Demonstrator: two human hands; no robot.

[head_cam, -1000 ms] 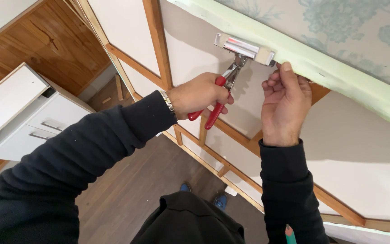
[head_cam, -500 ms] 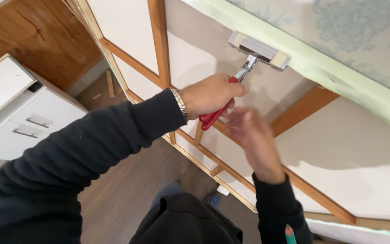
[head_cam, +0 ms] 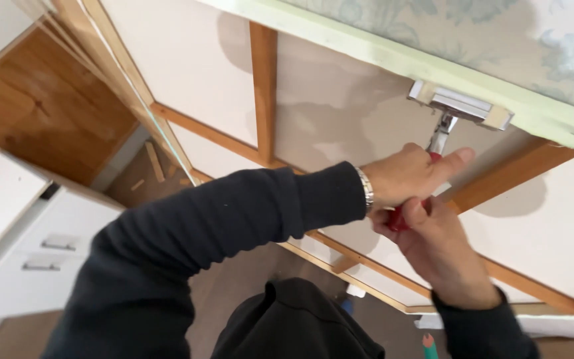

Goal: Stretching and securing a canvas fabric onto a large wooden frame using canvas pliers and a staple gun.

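Overhead, both left hand [head_cam: 410,176] and right hand [head_cam: 443,249] clenched around red-handled pliers [head_cam: 433,166] at chrome bracket [head_cam: 461,105].

I see red-handled pliers [head_cam: 426,179] pointing up at the wall, handles mostly hidden inside both closed hands, metal nose gripping the underside of a chrome bracket [head_cam: 461,105]. The bracket sits flat and level against the pale green rail [head_cam: 340,36].

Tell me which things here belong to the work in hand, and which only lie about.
In use:
- red-handled pliers, gripped by left hand and right hand
- metal bracket on the pale green rail

Lying about:
- white drawer unit
- wood offcut on the floor
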